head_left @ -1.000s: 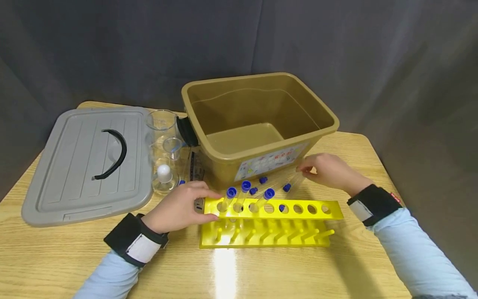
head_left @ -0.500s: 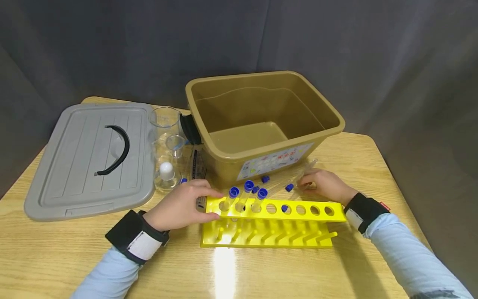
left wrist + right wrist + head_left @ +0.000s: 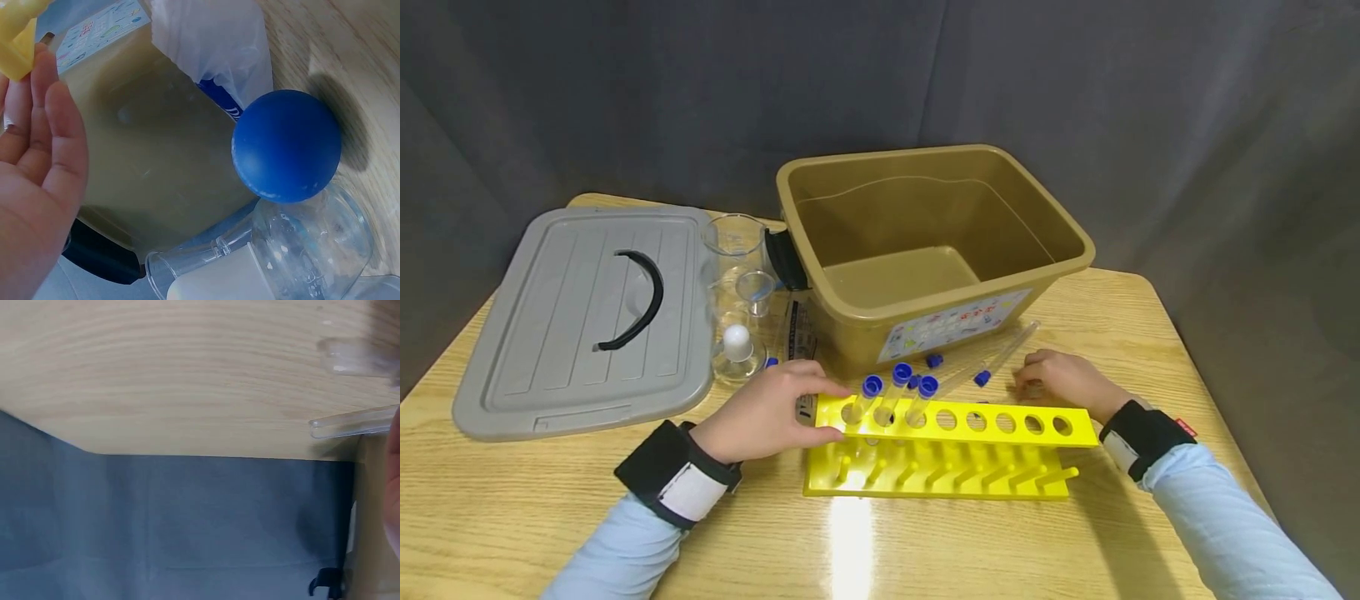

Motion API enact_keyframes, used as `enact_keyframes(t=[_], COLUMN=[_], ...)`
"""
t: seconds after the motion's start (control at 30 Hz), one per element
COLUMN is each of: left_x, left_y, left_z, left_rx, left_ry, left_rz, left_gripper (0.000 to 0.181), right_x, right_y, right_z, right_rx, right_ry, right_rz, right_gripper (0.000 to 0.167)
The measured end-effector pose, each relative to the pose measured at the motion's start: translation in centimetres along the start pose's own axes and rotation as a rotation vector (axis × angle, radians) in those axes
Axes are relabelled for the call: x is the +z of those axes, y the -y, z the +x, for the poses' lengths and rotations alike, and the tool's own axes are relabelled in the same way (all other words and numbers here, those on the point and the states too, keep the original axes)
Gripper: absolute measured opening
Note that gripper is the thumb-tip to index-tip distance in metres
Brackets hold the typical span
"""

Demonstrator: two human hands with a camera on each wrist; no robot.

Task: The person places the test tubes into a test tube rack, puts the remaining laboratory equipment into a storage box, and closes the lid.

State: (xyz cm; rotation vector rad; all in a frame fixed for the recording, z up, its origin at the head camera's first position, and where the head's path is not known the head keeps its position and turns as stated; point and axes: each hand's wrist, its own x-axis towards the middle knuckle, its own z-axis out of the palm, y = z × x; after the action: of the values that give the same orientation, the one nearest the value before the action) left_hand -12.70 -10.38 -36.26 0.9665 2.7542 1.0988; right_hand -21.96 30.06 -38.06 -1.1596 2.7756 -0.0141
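At its left end, the yellow test tube rack [image 3: 955, 422] is gripped between thumb and fingers of my left hand [image 3: 767, 412]. Three clear test tubes with blue caps [image 3: 872, 386] lean in its leftmost holes. Behind the rack, my right hand [image 3: 1069, 383] has curled fingers round what appears to be a clear test tube, mostly hidden. In the right wrist view, a blurred tube end [image 3: 359, 356] shows near that hand. Another capped test tube [image 3: 1011, 348] lies on the table beside it, its rounded end pointing away, with more blue caps further left.
A brown bin [image 3: 936, 292] stands behind the rack. Left of it are a glass beaker [image 3: 735, 237], a small funnel-like cup [image 3: 756, 287] and a white-capped glass bottle [image 3: 737, 343]. A grey lid [image 3: 580, 325] lies further left. The left wrist view shows a blue round object [image 3: 287, 147].
My right hand has left the tube near the bin and come down and right, behind the rack's right end. One cap behind the rack has shifted slightly. My left hand keeps its grip.
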Motion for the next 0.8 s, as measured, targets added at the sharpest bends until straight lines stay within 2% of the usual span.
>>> enact_keyframes(t=[0.23, 0.4, 0.53, 0.67, 0.8], left_x=[0.1, 0.1, 0.1, 0.1, 0.1], left_y=[0.1, 0.1, 0.2, 0.1, 0.0], left_z=[0.0, 0.0, 0.0, 0.0, 0.0], left_rx=[0.003, 0.002, 0.002, -0.001, -0.001], left_ry=[-0.005, -0.004, -0.004, -0.005, -0.004], left_rz=[-0.012, -0.017, -0.014, -0.011, -0.005], left_gripper=[0.042, 0.042, 0.042, 0.042, 0.042], right_x=[-0.7, -2.1, -3.3, -4.9, -5.9], right_y=[-0.2, -0.2, -0.1, 0.3, 0.9], right_z=[-1.3, -2.4, -3.2, -4.0, -4.6], right_rx=[0.111, 0.205, 0.296, 0.382, 0.361], right_ry=[-0.028, -0.112, -0.208, -0.334, -0.541], right_rz=[0.057, 0.069, 0.100, 0.205, 0.333], right_gripper=[0.018, 0.014, 0.018, 0.030, 0.046])
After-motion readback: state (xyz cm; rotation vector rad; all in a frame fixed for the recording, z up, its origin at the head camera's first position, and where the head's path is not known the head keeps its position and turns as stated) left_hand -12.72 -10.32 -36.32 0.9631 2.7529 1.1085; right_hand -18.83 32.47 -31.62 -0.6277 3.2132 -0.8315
